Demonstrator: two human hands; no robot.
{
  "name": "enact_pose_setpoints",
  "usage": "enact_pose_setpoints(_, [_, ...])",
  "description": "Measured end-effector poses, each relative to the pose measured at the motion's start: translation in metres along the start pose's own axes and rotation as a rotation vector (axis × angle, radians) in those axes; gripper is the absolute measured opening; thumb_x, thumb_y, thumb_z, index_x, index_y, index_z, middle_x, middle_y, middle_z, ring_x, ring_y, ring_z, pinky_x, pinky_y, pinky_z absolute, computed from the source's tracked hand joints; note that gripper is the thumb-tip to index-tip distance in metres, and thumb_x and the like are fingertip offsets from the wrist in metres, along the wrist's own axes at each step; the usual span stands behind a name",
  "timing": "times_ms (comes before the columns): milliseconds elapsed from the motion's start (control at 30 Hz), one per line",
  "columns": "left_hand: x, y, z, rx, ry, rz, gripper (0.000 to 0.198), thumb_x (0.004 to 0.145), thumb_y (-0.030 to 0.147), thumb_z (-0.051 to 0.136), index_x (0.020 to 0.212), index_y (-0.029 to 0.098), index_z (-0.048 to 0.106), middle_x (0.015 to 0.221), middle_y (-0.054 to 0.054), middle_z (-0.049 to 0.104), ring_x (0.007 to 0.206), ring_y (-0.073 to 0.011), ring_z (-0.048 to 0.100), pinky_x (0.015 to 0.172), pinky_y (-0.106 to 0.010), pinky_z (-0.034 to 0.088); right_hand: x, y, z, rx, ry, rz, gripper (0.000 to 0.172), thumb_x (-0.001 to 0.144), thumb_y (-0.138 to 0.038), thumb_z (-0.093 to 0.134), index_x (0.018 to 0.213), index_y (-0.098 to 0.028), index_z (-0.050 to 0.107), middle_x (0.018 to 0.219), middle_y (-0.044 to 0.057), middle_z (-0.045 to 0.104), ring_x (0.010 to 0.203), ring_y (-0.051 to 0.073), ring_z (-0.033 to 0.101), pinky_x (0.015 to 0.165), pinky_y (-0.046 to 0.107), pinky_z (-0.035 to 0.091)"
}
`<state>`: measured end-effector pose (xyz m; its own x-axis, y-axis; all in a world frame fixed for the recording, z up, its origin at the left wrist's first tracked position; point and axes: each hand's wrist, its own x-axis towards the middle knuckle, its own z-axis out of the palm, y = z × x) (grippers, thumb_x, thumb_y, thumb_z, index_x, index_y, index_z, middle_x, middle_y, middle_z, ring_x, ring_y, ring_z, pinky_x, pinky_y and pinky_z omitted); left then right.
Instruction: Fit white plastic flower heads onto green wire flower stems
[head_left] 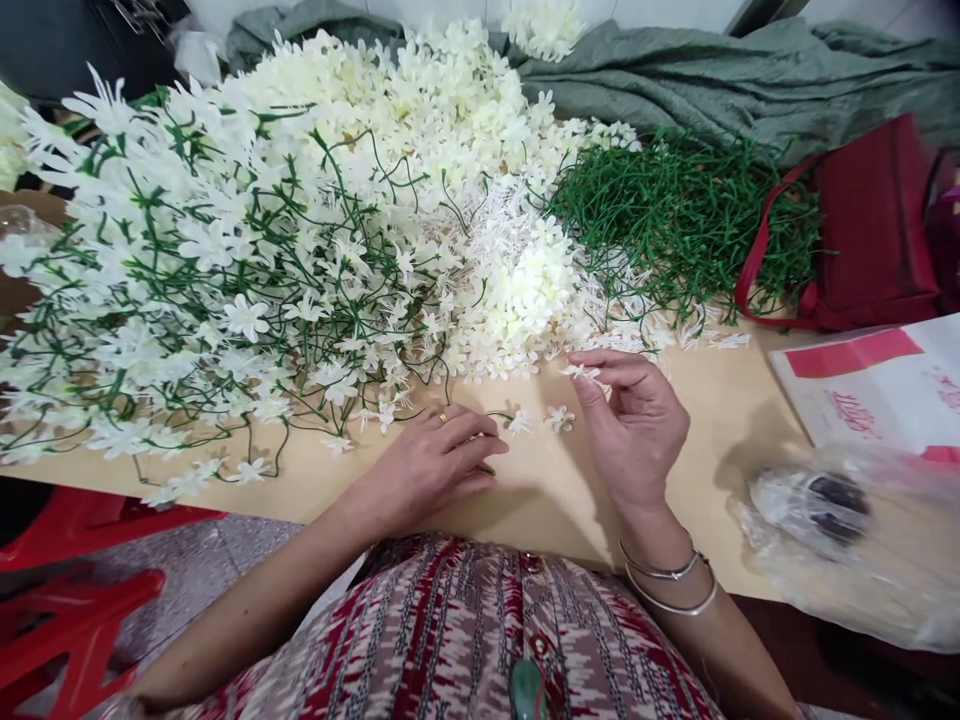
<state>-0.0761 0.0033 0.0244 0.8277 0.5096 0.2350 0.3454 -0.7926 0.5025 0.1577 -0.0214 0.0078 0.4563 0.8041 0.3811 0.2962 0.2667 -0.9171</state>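
My left hand rests on the tan board, fingers closed round a thin green stem that carries small white flowers. My right hand is raised just to its right, palm inward, pinching a small white flower piece between thumb and fingertips. A loose white flower lies between the hands. Behind them lie a heap of loose white petals, a mass of finished flower stems on the left, and a pile of bare green stems.
A dark red bag sits at the back right, with green cloth behind it. A white and red paper bag and a clear plastic bag lie at the right edge. A red plastic stool stands lower left.
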Motion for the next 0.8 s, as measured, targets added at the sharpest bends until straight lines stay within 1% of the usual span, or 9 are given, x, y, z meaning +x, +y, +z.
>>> enact_pose_setpoints(67, [-0.010,-0.003,0.003,0.058,-0.043,-0.006,0.019,0.104,0.030,0.063,0.117,0.018,0.068,0.116,-0.008,0.074,0.108,-0.0234,0.068,0.093,-0.037,0.050,0.001,0.001,-0.001,0.056,0.049,0.072,0.018,0.085,-0.024,0.079,0.084,-0.025,0.061,0.089,0.001,0.077,0.089,0.022,0.077,0.081,0.042,0.062])
enact_pose_setpoints(133, [-0.013,-0.006,0.007,0.043,-0.033,-0.018,0.013,0.105,0.023,0.059,0.111,0.018,0.070,0.112,-0.006,0.075,0.106,-0.0215,0.067,0.091,-0.035,0.047,0.002,0.004,-0.003,0.079,0.085,0.131,0.019,0.083,-0.026,0.082,0.084,-0.025,0.063,0.090,0.001,0.076,0.087,0.023,0.077,0.081,0.042,0.061])
enact_pose_setpoints(200, [-0.011,-0.006,0.010,0.018,-0.004,-0.021,0.015,0.106,0.019,0.055,0.105,0.019,0.070,0.107,-0.005,0.076,0.102,-0.0194,0.066,0.090,-0.033,0.045,0.002,0.007,-0.006,0.087,0.080,0.170,0.018,0.083,-0.027,0.083,0.085,-0.026,0.065,0.093,0.001,0.076,0.090,0.023,0.077,0.084,0.042,0.061])
enact_pose_setpoints(367, [-0.001,-0.003,0.014,0.081,-0.026,0.023,0.014,0.107,0.024,0.056,0.108,0.020,0.069,0.112,-0.005,0.076,0.107,-0.0208,0.064,0.096,-0.035,0.042,0.005,0.010,-0.010,0.142,0.074,0.152,0.015,0.085,-0.028,0.082,0.086,-0.027,0.067,0.094,0.002,0.078,0.086,0.021,0.077,0.082,0.040,0.059])
enact_pose_setpoints(500, [0.002,-0.001,0.017,0.130,-0.062,0.068,0.014,0.108,0.021,0.051,0.104,0.018,0.065,0.108,-0.005,0.076,0.101,-0.0203,0.066,0.093,-0.036,0.044,0.008,0.009,-0.012,0.173,0.071,0.188,0.018,0.085,-0.030,0.082,0.087,-0.023,0.065,0.095,0.003,0.078,0.086,0.020,0.076,0.081,0.039,0.058])
enact_pose_setpoints(567, [0.003,0.001,0.017,0.032,0.000,0.049,0.014,0.109,0.022,0.049,0.105,0.019,0.063,0.108,-0.005,0.076,0.102,-0.0193,0.067,0.099,-0.037,0.047,0.009,0.008,-0.014,0.176,0.060,0.213,0.017,0.086,-0.032,0.080,0.088,-0.022,0.066,0.095,0.004,0.078,0.087,0.021,0.076,0.083,0.041,0.058])
enact_pose_setpoints(633, [0.006,0.005,0.015,-0.157,0.100,-0.029,0.014,0.110,0.024,0.048,0.106,0.021,0.061,0.104,-0.004,0.076,0.100,-0.0179,0.070,0.104,-0.038,0.050,0.011,0.007,-0.015,0.184,0.031,0.225,0.016,0.087,-0.034,0.080,0.089,-0.024,0.068,0.094,0.004,0.078,0.087,0.022,0.075,0.085,0.043,0.058])
enact_pose_setpoints(733, [0.016,0.012,0.011,-0.541,0.221,-0.235,0.018,0.110,0.032,0.046,0.107,0.021,0.059,0.092,-0.004,0.073,0.088,-0.0162,0.072,0.092,-0.034,0.057,0.011,0.007,-0.016,0.240,-0.073,0.238,0.019,0.085,-0.040,0.081,0.089,-0.026,0.069,0.091,0.003,0.078,0.085,0.022,0.075,0.086,0.043,0.059])
enact_pose_setpoints(800, [0.025,0.013,0.011,-0.821,0.250,-0.340,0.021,0.111,0.036,0.046,0.112,0.020,0.059,0.088,-0.005,0.072,0.082,-0.0150,0.072,0.083,-0.030,0.058,0.010,0.007,-0.016,0.275,-0.171,0.268,0.021,0.084,-0.043,0.082,0.088,-0.026,0.069,0.089,0.001,0.078,0.082,0.021,0.075,0.082,0.041,0.060])
